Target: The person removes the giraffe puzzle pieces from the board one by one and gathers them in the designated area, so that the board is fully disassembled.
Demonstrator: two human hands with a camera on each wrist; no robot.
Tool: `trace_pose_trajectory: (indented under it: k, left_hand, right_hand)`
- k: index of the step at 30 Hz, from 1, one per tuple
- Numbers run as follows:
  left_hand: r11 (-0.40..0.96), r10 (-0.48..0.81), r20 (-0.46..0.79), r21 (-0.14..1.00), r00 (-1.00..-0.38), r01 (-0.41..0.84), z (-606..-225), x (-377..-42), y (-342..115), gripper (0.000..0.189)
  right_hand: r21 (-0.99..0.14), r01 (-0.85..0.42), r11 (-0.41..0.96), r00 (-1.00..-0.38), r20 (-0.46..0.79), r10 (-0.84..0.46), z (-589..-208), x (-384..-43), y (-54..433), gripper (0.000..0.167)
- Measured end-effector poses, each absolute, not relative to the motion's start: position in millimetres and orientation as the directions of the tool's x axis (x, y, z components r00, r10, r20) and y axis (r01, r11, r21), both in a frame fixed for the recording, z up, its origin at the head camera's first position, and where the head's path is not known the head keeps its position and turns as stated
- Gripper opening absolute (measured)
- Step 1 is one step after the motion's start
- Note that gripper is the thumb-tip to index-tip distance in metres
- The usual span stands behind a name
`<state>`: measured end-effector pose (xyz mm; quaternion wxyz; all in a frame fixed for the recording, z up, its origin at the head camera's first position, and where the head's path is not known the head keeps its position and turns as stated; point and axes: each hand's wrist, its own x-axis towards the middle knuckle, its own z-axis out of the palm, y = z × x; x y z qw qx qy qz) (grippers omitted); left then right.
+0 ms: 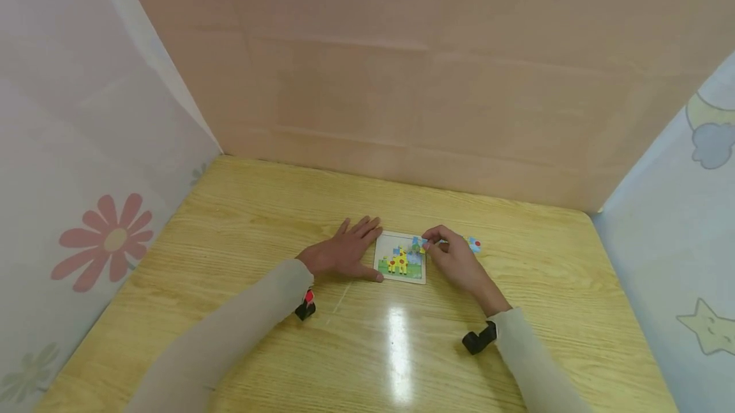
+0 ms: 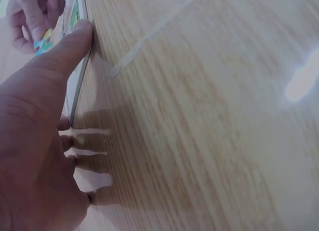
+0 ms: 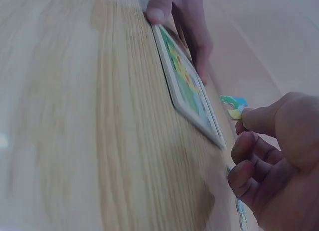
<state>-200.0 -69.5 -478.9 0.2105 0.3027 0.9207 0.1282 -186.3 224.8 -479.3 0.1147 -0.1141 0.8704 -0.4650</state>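
Observation:
A square puzzle board [image 1: 380, 262] with a pale rim lies on the table, showing a yellow giraffe picture on green ground. My left hand [image 1: 348, 252] rests at its left side, fingers spread, the thumb on the lower left corner. Over the board's upper right part, my right hand [image 1: 456, 261] pinches a puzzle piece [image 1: 417, 244] between thumb and forefinger. In the right wrist view this puzzle piece [image 3: 234, 105] is blue, green and yellow, held above the board and apart from it.
More puzzle pieces [image 1: 474, 244], blue with a red spot, lie right of the board, partly behind my right hand. The wooden table [image 1: 275, 209] ends at a brown covered wall [image 1: 356, 81] behind, with patterned cloth at both sides.

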Motion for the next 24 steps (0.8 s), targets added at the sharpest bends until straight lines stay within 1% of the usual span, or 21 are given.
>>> trace_pose_trajectory:
  k: [4, 9, 11, 14, 18, 24]
  left_hand:
    - [0.778, 0.618, -0.309, 0.366, -0.723, 0.510, -479, -198, -70, 0.113]
    - [0.787, 0.607, -0.306, 0.364, -0.734, 0.499, -480, -198, -71, 0.112]
    - [0.791, 0.601, -0.304, 0.362, -0.739, 0.494, -480, -198, -71, 0.112]
    - [0.790, 0.601, -0.302, 0.368, -0.740, 0.491, -480, -198, -71, 0.112]
    - [0.779, 0.609, -0.299, 0.399, -0.735, 0.483, -477, -197, -70, 0.112]
    - [0.779, 0.610, -0.299, 0.394, -0.734, 0.487, -476, -197, -69, 0.111]
  right_hand:
    - [-0.799, -0.090, 0.594, -0.958, -0.094, -0.271, -480, -183, 244, 0.020]
    - [-0.781, -0.095, 0.618, -0.956, -0.101, -0.275, -484, -179, 257, 0.018]
    - [-0.776, -0.101, 0.623, -0.954, -0.101, -0.281, -486, -179, 258, 0.019]
    - [-0.739, -0.116, 0.664, -0.960, -0.089, -0.267, -488, -179, 258, 0.017]
    - [-0.695, -0.153, 0.703, -0.959, -0.067, -0.274, -488, -180, 257, 0.015]
    - [-0.684, -0.193, 0.704, -0.950, -0.050, -0.308, -489, -184, 258, 0.010]
